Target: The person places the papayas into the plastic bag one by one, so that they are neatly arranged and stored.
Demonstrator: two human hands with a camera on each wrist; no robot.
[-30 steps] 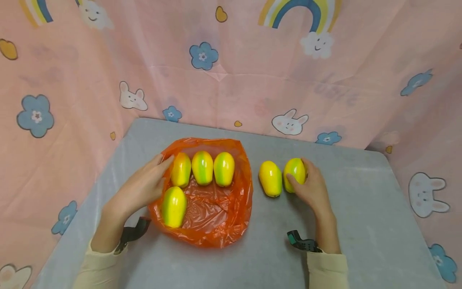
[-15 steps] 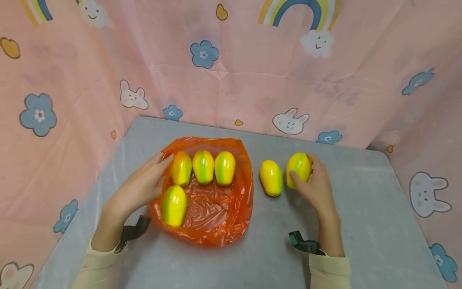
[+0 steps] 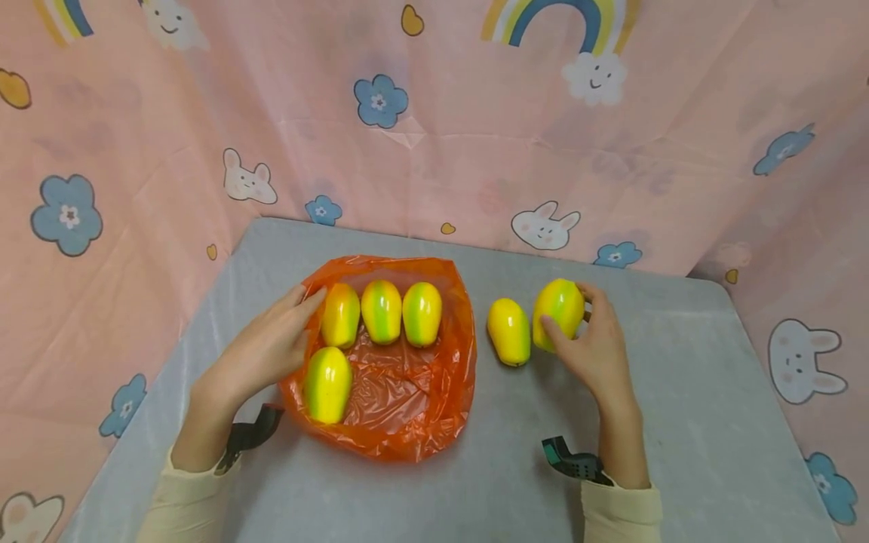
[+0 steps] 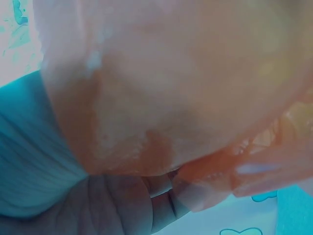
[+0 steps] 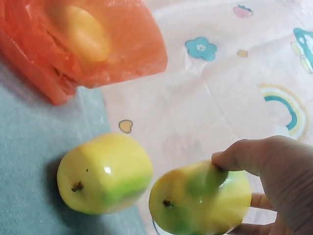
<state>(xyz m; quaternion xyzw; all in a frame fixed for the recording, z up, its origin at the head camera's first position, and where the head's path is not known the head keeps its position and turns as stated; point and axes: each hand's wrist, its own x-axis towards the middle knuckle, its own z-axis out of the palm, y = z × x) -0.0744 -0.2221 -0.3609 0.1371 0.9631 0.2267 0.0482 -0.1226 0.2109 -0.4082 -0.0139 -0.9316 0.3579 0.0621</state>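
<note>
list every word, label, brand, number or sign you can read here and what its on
No text can be read anywhere.
Fruits, orange bag and wrist straps: no legible print.
Pink curtain: pictures only, plus faint grey marks too blurred to call letters.

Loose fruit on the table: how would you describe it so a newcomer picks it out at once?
On the grey table, find the orange bag. Just to its right in the head view lies a glossy yellow fruit, greener along its right side. Its neighbours are either inside the bag or held in the right hand; this one alone lies directly on the table, untouched.
</note>
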